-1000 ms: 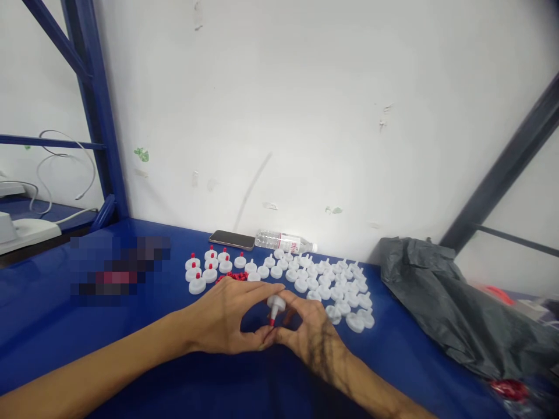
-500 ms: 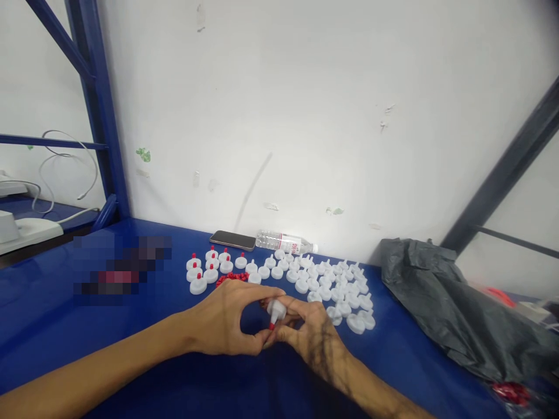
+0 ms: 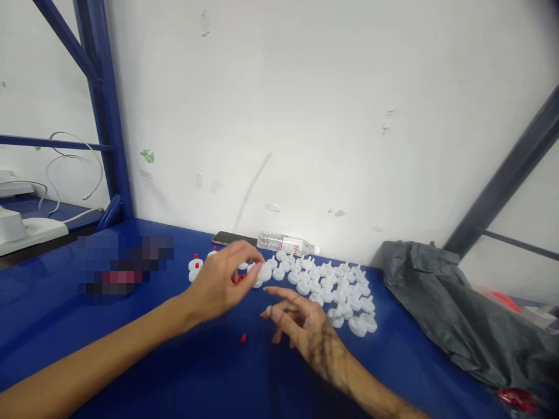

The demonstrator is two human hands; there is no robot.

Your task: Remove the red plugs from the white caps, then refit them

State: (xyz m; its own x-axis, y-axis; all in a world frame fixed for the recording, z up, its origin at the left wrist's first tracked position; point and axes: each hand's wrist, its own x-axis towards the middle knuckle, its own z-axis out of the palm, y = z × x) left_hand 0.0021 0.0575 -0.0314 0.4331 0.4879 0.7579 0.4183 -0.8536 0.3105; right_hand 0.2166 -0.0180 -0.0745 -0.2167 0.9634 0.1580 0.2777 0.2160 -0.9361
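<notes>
My left hand [image 3: 225, 280] is raised over the near side of the group, with thumb and fingers closed on a white nozzle cap [image 3: 264, 272] whose flat round base shows. My right hand [image 3: 301, 320] is off to the right, fingers apart and nothing in them. Between me and the group, a single small red tip [image 3: 243, 338] lies on the blue table. Many white nozzle caps [image 3: 326, 283] stand to the right. Red-tipped white caps [image 3: 195, 265] stand on the left, partly covered by my left hand, as is a pile of red tips [image 3: 238, 279].
A phone [image 3: 233, 238] and a plastic bottle [image 3: 288, 243] lie along the wall. To the right is a dark grey plastic bag [image 3: 454, 308], with a clear bag of red pieces [image 3: 517, 400] by it. White power strips [image 3: 37, 230] and cables sit at far left.
My hands have parted. The left one has moved up and away with the white nozzle cap, while the right has opened. A red tip now lies alone on the table below them.
</notes>
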